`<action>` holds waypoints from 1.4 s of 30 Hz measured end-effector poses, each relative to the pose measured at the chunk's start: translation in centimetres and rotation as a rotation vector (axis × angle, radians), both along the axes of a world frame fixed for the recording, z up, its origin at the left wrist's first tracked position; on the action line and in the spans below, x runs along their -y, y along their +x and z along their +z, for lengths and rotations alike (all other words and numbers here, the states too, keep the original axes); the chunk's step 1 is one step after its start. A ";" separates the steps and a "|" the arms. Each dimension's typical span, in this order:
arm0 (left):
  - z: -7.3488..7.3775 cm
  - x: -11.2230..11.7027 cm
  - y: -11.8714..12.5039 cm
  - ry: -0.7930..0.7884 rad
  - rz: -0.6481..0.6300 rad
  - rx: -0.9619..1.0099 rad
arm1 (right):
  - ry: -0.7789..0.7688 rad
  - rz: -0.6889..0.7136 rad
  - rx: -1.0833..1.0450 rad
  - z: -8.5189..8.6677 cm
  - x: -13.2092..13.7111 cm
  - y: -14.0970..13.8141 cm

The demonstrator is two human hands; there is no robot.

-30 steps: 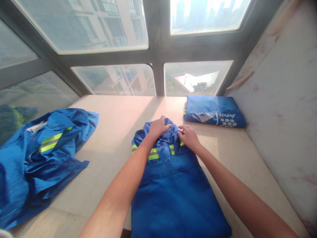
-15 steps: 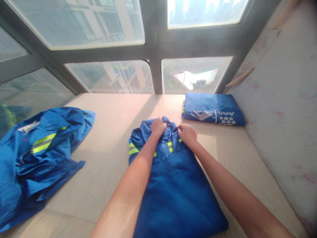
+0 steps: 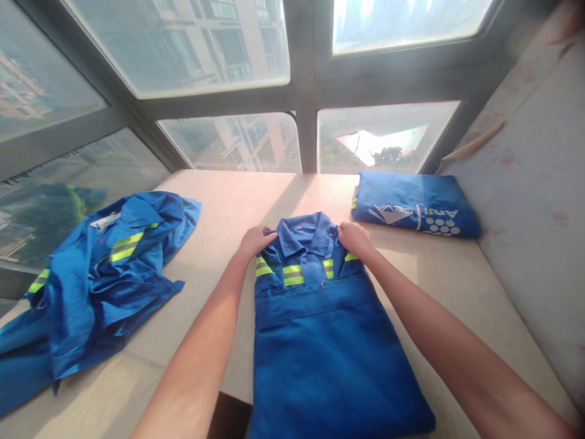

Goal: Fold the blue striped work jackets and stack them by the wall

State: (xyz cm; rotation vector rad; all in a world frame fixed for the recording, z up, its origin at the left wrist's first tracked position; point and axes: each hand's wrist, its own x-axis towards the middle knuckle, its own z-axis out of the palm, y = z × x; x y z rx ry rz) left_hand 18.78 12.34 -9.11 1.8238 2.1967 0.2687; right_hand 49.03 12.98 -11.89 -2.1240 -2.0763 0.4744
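Observation:
In front of me lies a blue work jacket (image 3: 315, 341) with yellow-and-grey reflective strips, folded into a long rectangle with its collar at the far end. The lower part is folded up over the chest, leaving the collar and shoulders showing. My left hand (image 3: 258, 239) pinches the jacket's left shoulder edge, fingers closed. On the other side of the collar, my right hand (image 3: 354, 239) is closed on the right shoulder edge. The collar lies spread between them, its inner label and a button visible.
A folded blue garment (image 3: 414, 204) with white print rests by the window at the back right. Crumpled on the left is another blue jacket (image 3: 123, 274) with reflective strips. Windows (image 3: 228, 143) border the pale surface (image 3: 223, 189), and a papered wall (image 3: 539, 244) stands right.
My left hand has moved from the collar out to the left shoulder, and the collar now lies open and flatter. My right hand keeps its hold. The view has shifted left.

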 end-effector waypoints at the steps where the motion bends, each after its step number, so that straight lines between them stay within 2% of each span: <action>1: -0.3 0.2 -0.2 -0.015 -0.005 -0.006 | 0.003 0.005 0.008 0.0 0.1 -0.1; 8: -2.8 0.3 2.0 0.069 0.165 -0.081 | 0.053 -0.048 0.008 -0.3 1.0 0.0; 12: -2.5 0.6 2.1 0.165 0.088 -0.028 | 0.040 -0.082 -0.202 -0.4 0.8 0.7; 14: -1.8 2.0 1.4 0.234 0.028 0.006 | 0.098 -0.079 -0.335 -0.8 1.5 1.7; 16: -1.4 5.1 0.3 0.292 -0.014 0.030 | 0.211 -0.038 -0.417 -1.6 3.7 3.3; 19: -2.2 12.5 -1.7 0.377 -0.083 0.077 | 0.390 0.093 -0.478 -3.9 9.5 6.4; 21: -3.4 18.1 -2.8 0.528 -0.257 0.131 | 0.507 0.190 -0.448 -5.3 14.0 8.5; 23: -4.7 22.7 -3.5 0.549 -0.393 0.089 | 0.559 0.323 -0.346 -6.1 17.8 10.2; 25: -5.3 25.5 -3.8 0.529 -0.533 0.003 | 0.569 0.478 -0.231 -5.8 20.3 11.0; 26: -5.4 26.1 -3.8 0.519 -0.596 -0.050 | 0.572 0.557 -0.178 -5.4 20.9 11.2; 29: -4.5 25.3 -3.6 0.497 -0.740 -0.218 | 0.587 0.801 -0.042 -3.8 20.7 10.8; 34: -2.4 22.2 -3.6 0.428 -0.931 -0.384 | 0.564 1.131 0.080 -1.6 17.9 10.6; 38: -2.1 21.6 -3.6 0.428 -1.024 -0.417 | 0.512 1.231 0.128 -1.2 16.6 11.3; 42: -2.4 21.0 -3.7 0.443 -1.134 -0.381 | 0.500 1.289 0.076 -1.3 15.7 11.9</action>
